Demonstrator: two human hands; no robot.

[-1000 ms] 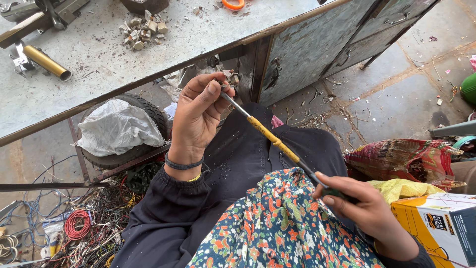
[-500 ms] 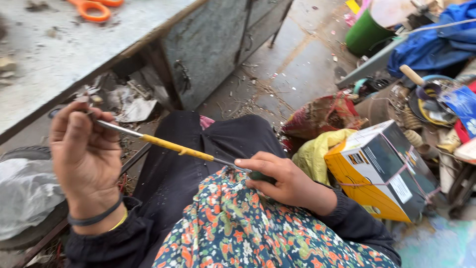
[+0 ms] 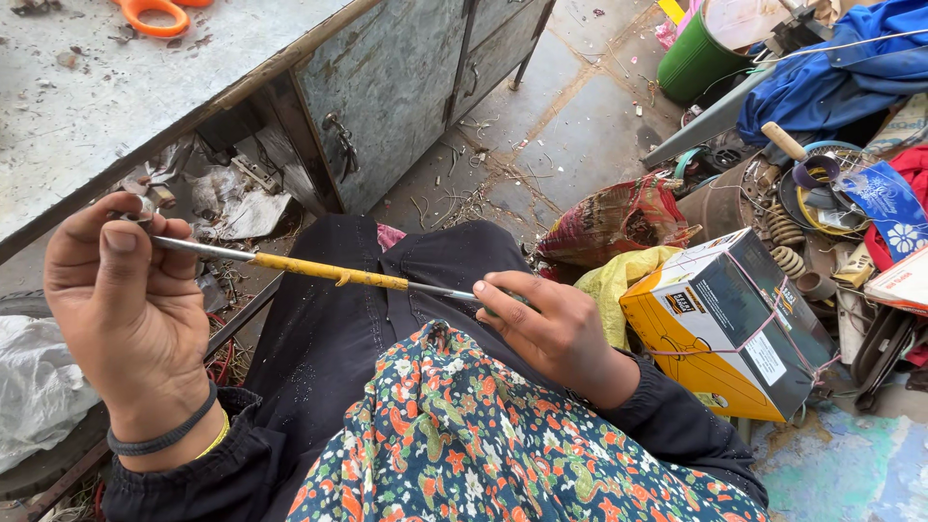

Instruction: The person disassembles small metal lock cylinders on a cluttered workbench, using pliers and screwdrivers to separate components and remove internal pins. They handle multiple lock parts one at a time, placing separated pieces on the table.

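Workbench [image 3: 87,116], grey and scuffed, fills the upper left, with orange scissors [image 3: 150,14] near its far edge and metal cabinet doors [image 3: 387,97] below its front edge. Beside the person's lap to the right sits a yellow and black cardboard box [image 3: 720,324], with a yellow cloth [image 3: 623,275] just beside it. Across the dark-trousered lap runs a thin metal rod with a yellow middle section [image 3: 329,273]. The left hand [image 3: 121,309] pinches its left end between thumb and fingers; the right hand [image 3: 546,324] is closed around its other end.
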